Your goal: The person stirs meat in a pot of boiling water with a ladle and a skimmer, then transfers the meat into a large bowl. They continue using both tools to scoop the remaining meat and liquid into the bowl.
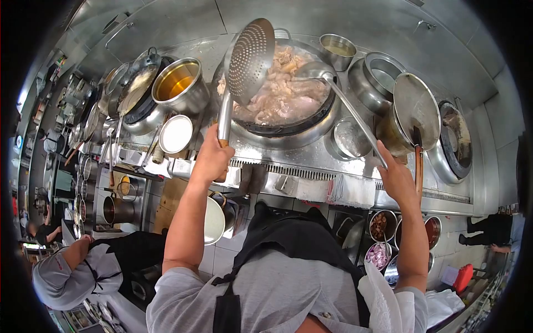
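My left hand is wrapped round the handle of a perforated skimmer, whose round bowl is raised over the left part of a wok. My right hand grips the long handle of a steel ladle. That ladle's bowl dips down at the right side of the wok, among pale pieces of meat in cloudy liquid. Part of the meat is hidden behind the skimmer. The wok sits on a round burner in the steel stove top.
Left of the wok stand a pot of amber liquid and a white-filled bowl. To the right are a steel pot and a mesh strainer resting on another pot. A cloth hangs at the front edge. A co-worker stands at left.
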Demonstrator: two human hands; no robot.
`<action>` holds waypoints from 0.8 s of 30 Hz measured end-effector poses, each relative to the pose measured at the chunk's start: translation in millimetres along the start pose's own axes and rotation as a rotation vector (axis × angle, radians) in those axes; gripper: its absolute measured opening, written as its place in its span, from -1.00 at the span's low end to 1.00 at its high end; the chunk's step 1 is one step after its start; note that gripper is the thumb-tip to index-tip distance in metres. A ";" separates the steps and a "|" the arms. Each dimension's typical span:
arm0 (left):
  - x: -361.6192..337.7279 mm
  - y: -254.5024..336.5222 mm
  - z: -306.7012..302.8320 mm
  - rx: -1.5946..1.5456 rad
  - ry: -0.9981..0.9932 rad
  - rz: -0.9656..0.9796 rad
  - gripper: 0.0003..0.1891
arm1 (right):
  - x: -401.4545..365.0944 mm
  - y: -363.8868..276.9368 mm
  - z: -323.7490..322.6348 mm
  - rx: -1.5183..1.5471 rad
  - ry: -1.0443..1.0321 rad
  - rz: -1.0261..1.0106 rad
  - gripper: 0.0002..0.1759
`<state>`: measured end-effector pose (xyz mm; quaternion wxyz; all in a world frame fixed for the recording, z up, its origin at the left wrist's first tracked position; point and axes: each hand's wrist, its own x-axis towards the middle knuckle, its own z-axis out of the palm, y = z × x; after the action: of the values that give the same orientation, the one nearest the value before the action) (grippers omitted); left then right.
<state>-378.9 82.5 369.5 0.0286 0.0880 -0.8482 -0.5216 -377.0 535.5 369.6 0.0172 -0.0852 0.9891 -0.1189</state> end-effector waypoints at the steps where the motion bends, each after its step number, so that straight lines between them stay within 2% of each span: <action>1: 0.5 0.0 -1.9 -0.015 -0.020 -0.043 -0.35 | -3.2 1.0 0.4 0.004 -0.020 0.008 -0.16; 3: 4.0 -1.0 -10.3 -0.044 -0.066 -0.125 -0.35 | -9.0 0.5 -1.1 0.014 -0.059 0.029 -0.15; 8: 29.0 6.4 -27.1 -0.058 0.037 0.045 -0.28 | -9.1 -4.4 11.6 0.081 -0.054 0.020 -0.14; 10: 52.4 23.8 -33.7 0.160 0.077 0.132 -0.31 | -10.1 -6.4 17.5 0.102 -0.041 0.010 -0.14; 12: 98.4 14.6 -32.4 0.392 0.162 0.122 -0.40 | -10.8 -8.7 23.0 0.123 -0.019 -0.008 -0.14; 14: 121.9 41.8 -23.0 0.477 0.116 0.014 -0.49 | -11.0 -8.9 28.6 0.120 -0.012 -0.001 -0.15; 17: 175.6 20.6 2.0 0.548 -0.006 0.097 -0.53 | -13.2 -10.9 32.9 0.134 -0.028 0.028 -0.15; 21: 159.1 40.3 14.4 0.575 -0.197 0.038 -0.50 | -16.2 -12.6 32.1 0.158 -0.038 0.052 -0.17; 24: 146.9 38.5 0.3 0.484 -0.186 0.145 -0.48 | -17.5 -8.1 18.6 0.272 -0.056 0.082 -0.14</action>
<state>-527.9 73.4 397.2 -0.0340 -0.0168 -0.9513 -0.3060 -357.4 526.5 353.7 0.0611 -0.0447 0.9656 -0.2487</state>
